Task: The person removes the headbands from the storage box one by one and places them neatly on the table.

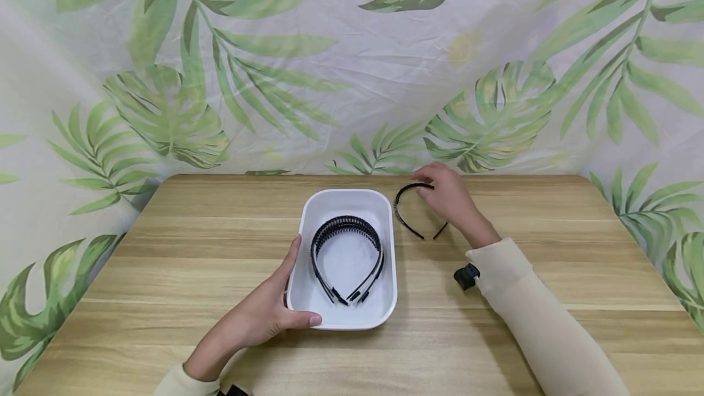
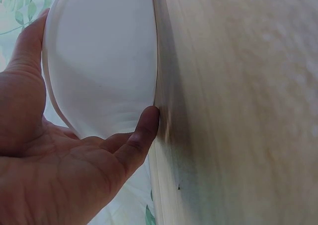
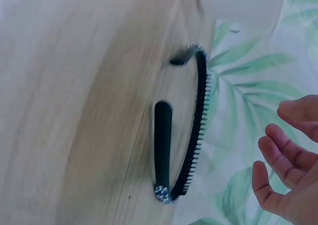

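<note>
Black toothed headband [image 3: 199, 108] beside white tray [image 1: 389, 298]; black headbands [image 1: 348, 223] stacked inside.

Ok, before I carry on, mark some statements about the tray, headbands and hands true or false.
1. The left hand holds the white tray at its near left corner. True.
2. The right hand is closer to the loose headband than the left hand is. True.
3. The right hand's fingers are closed round the loose headband. False: the right wrist view shows a gap between them.
4. Dark headbands lie inside the tray. True.
5. The loose headband is left of the tray. False: it is to the right.
</note>
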### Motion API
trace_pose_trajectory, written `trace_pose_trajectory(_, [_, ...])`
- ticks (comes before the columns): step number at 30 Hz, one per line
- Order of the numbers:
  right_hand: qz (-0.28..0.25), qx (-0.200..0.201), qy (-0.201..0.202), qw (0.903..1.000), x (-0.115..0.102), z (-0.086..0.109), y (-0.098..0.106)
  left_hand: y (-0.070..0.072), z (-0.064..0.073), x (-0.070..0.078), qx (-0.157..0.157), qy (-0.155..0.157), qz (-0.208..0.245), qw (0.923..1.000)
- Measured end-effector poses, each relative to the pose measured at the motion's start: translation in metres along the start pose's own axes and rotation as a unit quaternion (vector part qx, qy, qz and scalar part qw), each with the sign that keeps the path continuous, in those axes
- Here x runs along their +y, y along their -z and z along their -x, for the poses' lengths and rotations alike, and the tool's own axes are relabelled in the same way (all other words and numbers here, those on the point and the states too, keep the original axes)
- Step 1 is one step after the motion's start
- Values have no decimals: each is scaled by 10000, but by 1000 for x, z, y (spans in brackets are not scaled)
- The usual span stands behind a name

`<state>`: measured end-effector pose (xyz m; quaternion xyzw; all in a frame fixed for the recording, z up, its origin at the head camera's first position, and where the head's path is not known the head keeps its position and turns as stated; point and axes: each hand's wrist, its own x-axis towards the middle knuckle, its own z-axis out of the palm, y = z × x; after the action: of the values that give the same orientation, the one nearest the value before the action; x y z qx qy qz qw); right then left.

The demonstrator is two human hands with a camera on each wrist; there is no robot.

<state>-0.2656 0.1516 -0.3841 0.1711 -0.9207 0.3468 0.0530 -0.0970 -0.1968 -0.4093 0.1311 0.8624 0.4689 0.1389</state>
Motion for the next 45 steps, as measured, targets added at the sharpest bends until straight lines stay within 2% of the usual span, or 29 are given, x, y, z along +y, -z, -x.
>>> trace_pose_trajectory(6, [-75, 56, 184, 9998, -11, 7, -3, 0, 1, 0, 7, 8, -44, 10000])
trace_pose_trajectory(25, [-14, 231, 1114, 9935, -33, 26, -18, 0, 0, 0, 36, -35, -3, 10000])
trace_pose_trajectory(34, [254, 297, 1147, 9926, -42, 33, -24, 0, 0, 0, 26, -37, 8, 10000])
trace_pose_trajectory(45, [-212, -2, 1238, 9921, -54, 37, -29, -1, 0, -1, 14, -53, 85, 9999])
